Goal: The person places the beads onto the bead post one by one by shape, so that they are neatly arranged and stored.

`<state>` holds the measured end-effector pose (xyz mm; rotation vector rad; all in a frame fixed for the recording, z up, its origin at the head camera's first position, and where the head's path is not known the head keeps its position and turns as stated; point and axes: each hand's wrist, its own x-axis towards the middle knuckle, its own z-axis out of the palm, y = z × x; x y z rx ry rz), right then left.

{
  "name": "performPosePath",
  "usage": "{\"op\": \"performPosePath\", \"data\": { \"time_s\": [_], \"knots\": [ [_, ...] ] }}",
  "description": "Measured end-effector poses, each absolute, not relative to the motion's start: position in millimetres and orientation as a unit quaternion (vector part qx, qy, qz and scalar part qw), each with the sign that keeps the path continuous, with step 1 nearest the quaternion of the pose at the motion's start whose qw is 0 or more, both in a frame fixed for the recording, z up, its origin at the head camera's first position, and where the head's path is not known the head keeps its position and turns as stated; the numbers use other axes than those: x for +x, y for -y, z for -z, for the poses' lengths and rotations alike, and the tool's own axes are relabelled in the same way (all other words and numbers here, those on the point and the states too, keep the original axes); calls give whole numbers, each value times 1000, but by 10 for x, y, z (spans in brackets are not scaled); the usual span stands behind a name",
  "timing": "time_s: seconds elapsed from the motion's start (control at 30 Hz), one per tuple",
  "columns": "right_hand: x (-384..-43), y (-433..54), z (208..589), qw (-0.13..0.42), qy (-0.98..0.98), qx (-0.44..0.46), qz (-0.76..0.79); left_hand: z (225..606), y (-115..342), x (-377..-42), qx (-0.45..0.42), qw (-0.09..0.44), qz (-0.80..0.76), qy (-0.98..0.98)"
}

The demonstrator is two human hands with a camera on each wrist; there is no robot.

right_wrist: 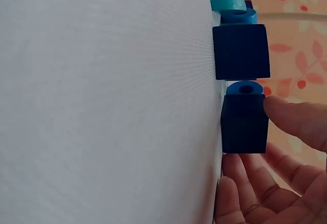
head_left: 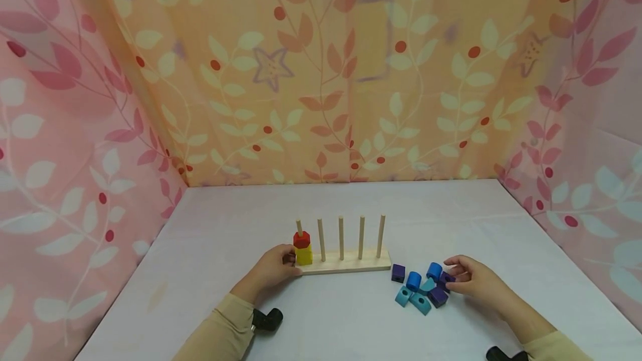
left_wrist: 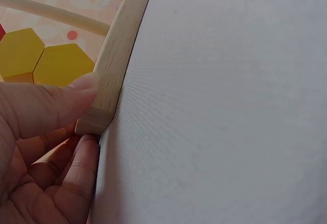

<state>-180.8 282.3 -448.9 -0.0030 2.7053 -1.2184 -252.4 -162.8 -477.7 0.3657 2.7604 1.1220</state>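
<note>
My left hand (head_left: 273, 266) grips the left end of a wooden peg board (head_left: 351, 262), thumb on its front edge and fingers curled round the end. Several upright pegs stand on it. The leftmost peg carries two yellow hexagonal blocks (left_wrist: 64, 64) under a red block (head_left: 301, 240). On the right, my right hand (head_left: 476, 280) is at the pile's edge, thumb tip (right_wrist: 278, 109) at the corner of a dark purple cube (right_wrist: 245, 127). Its other fingers spread beside that cube, which sits on the cloth.
Blue cylinders (head_left: 413, 281), teal blocks (head_left: 420, 303) and more purple cubes (head_left: 398, 273) lie close together right of the board. White cloth (head_left: 341, 322) covers the table. A patterned curtain (head_left: 321, 71) encloses the back and sides. Black wrist mounts (head_left: 268, 320) sit by the sleeves.
</note>
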Motion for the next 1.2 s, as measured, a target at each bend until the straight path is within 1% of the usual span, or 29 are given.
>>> {"op": "performPosePath", "data": {
  "time_s": [0.43, 0.7, 0.9, 1.2],
  "knots": [
    [-1838, -2778, 4570, 112, -916, 19, 386, 4776, 1629, -2511, 120, 69, -374, -917],
    [-1851, -2774, 4504, 100, -925, 10, 367, 4771, 1626, -2511, 122, 74, -381, -913],
    [-1873, -2735, 4315, 79, -917, -10, 390, 4755, 1628, -2498, 117, 75, -385, -913],
    [-2015, -2514, 3838, 29, -899, -64, 432, 4759, 1635, -2497, 118, 77, -387, -911]
  ]
}}
